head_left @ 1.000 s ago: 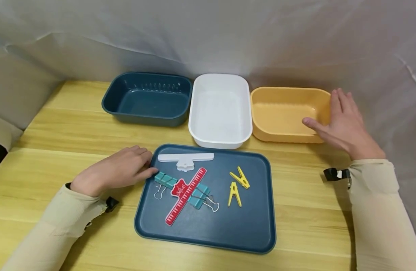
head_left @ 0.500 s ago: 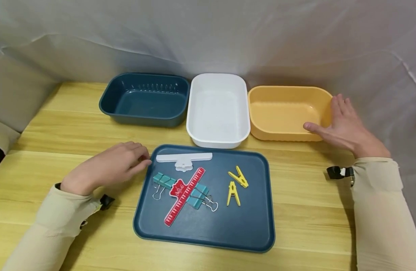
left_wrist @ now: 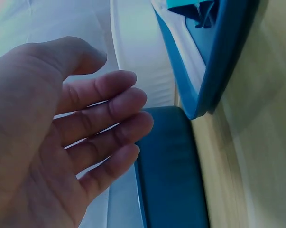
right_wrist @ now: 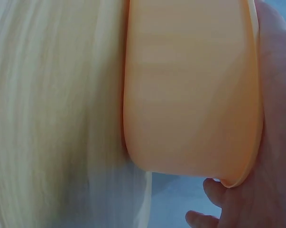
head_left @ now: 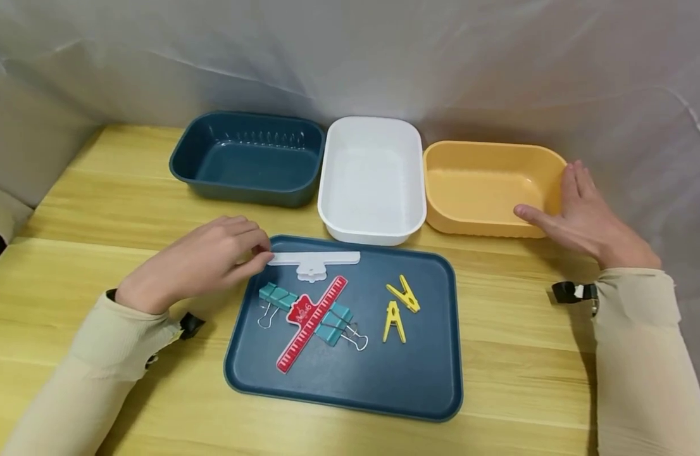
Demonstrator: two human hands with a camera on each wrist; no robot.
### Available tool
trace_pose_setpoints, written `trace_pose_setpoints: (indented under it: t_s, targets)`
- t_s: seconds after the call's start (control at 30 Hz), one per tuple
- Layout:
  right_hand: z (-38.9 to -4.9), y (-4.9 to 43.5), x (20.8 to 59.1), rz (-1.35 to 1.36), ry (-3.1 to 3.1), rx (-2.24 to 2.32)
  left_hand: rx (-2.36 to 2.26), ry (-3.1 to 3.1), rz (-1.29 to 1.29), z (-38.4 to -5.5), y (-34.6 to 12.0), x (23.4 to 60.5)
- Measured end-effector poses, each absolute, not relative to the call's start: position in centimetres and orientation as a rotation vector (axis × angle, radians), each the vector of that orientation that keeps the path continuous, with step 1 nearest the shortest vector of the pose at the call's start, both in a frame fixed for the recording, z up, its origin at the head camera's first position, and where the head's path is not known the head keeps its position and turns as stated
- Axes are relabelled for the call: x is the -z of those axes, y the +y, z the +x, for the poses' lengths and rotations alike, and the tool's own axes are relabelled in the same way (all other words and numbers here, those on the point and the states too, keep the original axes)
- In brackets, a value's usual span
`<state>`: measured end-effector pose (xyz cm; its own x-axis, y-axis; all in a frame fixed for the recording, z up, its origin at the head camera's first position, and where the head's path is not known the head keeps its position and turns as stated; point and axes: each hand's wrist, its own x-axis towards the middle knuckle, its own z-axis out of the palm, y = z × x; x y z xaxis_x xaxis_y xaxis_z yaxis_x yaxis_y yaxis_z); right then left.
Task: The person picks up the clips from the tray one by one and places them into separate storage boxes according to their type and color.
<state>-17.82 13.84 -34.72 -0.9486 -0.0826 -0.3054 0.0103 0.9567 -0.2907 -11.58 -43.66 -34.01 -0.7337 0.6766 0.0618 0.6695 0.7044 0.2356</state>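
My left hand [head_left: 204,263] hovers at the tray's upper-left corner, fingertips at the left end of a white bag clip [head_left: 316,258]. In the left wrist view its fingers are spread and loosely bent, with nothing held. On the dark blue tray [head_left: 395,386], a red ruler-shaped clip [head_left: 311,324] lies across teal binder clips [head_left: 335,323]. Two yellow clothespins [head_left: 404,293] lie on the tray's right half. My right hand [head_left: 592,225] rests on the right end of the orange-yellow bin [head_left: 475,227], thumb over the rim and fingers extended along the outside.
A dark blue bin [head_left: 242,191] and a white bin [head_left: 373,237] stand left of the orange-yellow one, in a row along the grey cloth backdrop [head_left: 373,57]. Everything sits on a wood-grain table [head_left: 521,354].
My left hand first drew back from beside the teal binder clips, then moved up and right to the white bag clip's end. My right hand stays at the orange-yellow bin, having shifted slightly.
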Motion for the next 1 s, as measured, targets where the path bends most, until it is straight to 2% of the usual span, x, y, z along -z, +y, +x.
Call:
trace_pose_setpoints:
  t_s: [0.57,1.0]
  targets:
    - [-17.2,14.4,34.3,0.012,2.768,0.442,-0.429,2.766,1.176,-11.1,-42.0,33.6]
    - [-17.7,13.7,34.6,-0.014,2.782,0.455,-0.385,2.754,1.257,-12.1,-41.6,35.4]
